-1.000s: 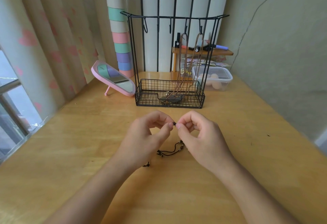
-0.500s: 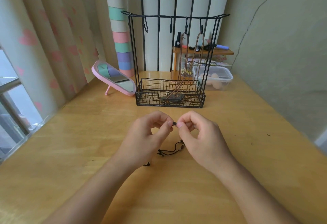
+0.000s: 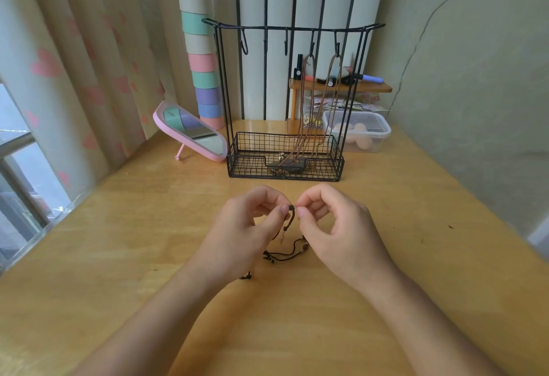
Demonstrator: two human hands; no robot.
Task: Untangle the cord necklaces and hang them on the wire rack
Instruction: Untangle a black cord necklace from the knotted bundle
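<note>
Cord necklace (image 3: 285, 252), black: one end pinched between left hand (image 3: 240, 236) and right hand (image 3: 341, 236) grips, held above tabletop (image 3: 148, 242), probably for loosening knot; rest trails below. Wire rack (image 3: 294, 29) behind: two brown necklaces (image 3: 309, 102) hung, three hooks (image 3: 244, 49) free.

Wire rack (image 3: 285, 171) is showing black thruout, hooks incl. Two hung necklaces (image 3: 302, 139) are reading brown, w/ dark pendants. Cord (image 3: 292, 221) at the fingertips is showing dark brown to black (its small beads are looking pale, exact shade unclear). Table (image 3: 118, 257) is presenting light honey wood w/ streaky grain. Curtain (image 3: 74, 64) is showing cream w/ a pink heart print. Mirror (image 3: 193, 132) is wearing a pink frame. Banded column (image 3: 202, 49) is alternating lilac, cream, mint, pink, blue. Wall (image 3: 475, 93) is showing pale grey-green.
</note>
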